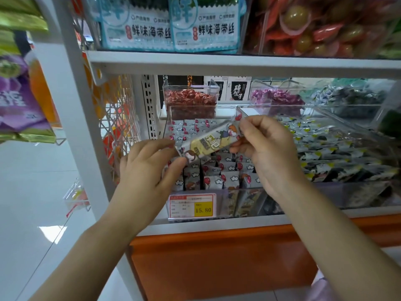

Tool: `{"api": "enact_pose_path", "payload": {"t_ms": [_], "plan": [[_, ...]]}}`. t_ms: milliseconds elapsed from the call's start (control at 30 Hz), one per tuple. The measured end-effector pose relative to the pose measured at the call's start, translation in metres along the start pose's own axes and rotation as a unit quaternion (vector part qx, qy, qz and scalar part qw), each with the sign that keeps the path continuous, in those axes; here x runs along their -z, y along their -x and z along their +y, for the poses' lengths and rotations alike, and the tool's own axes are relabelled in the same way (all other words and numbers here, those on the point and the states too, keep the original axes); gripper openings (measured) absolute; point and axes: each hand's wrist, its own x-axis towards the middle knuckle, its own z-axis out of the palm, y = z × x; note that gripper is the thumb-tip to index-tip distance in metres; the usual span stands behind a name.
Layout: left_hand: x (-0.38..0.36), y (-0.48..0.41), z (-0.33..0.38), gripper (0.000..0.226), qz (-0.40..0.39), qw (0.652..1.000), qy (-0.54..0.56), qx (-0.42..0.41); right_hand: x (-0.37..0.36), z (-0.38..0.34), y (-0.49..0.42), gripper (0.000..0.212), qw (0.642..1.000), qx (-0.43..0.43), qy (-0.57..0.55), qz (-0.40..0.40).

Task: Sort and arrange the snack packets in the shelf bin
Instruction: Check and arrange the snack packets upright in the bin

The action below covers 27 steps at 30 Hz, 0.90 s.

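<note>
- The packet (213,141) is long and yellow with cartoon figures. It is held in the air over the bin (168,118), tilted so that its right end is higher than its left.
- The left hand (147,170) pinches the packet's lower left end between thumb and forefinger; the other fingers are loosely curled beneath.
- The right hand (269,148) grips the upper right end — the thumb is underneath and the fingers are curled over the top edge.
- The bin is clear plastic and sits on the lower shelf level. It is full of small packets (217,177), white with red spots and little clouds, most standing upright in rows.
- A price tag (192,205), red-edged with a yellow field, is fixed to the front of the bin, below the left hand.
- The next bin (338,118) touches it on the right and holds dark packets with yellow corners.
- Behind are two smaller clear bins, one of red sweets (189,101) and one of purple sweets (277,98).
- On the shelf (238,64) above stand pale blue bags (169,27) with printed characters.
- The orange base (217,257) runs below the bins, between the two forearms.
</note>
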Motion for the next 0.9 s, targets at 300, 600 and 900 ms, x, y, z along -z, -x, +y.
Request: {"api": "enact_pose_path", "payload": {"t_ms": [300, 600, 900], "plan": [[0.006, -0.002, 0.016, 0.018, 0.077, 0.950, 0.283, 0.103, 0.002, 0.004, 0.013, 0.012, 0.979, -0.133, -0.153, -0.017], [0.006, -0.003, 0.009, 0.011, 0.052, 0.824, 0.533, 0.187, 0.005, 0.004, 0.011, 0.011, 0.959, -0.181, -0.214, -0.030], [0.006, -0.002, 0.011, 0.024, 0.003, 0.854, 0.496, 0.160, 0.004, 0.009, 0.012, 0.015, 0.983, -0.139, -0.114, -0.029]]}}
